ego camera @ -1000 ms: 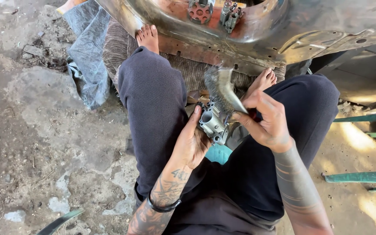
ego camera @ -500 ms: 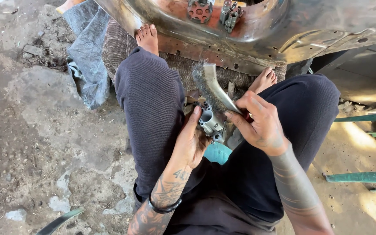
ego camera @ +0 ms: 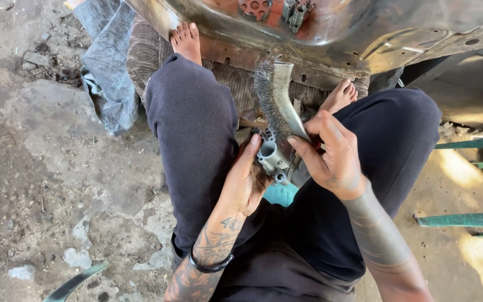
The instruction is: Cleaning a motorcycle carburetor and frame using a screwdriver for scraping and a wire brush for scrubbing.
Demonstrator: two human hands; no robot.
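Left hand (ego camera: 247, 179) grips a metal part (ego camera: 272, 159) at centre frame; right hand (ego camera: 331, 154) clasps a wire brush (ego camera: 272, 98), probably touching it from above, handle pointing up-frame

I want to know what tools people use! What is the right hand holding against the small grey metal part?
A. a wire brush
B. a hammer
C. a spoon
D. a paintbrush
A: the right hand grips a curved-handled wire brush with grey steel bristles, laid against the small grey metal part that the left hand holds.
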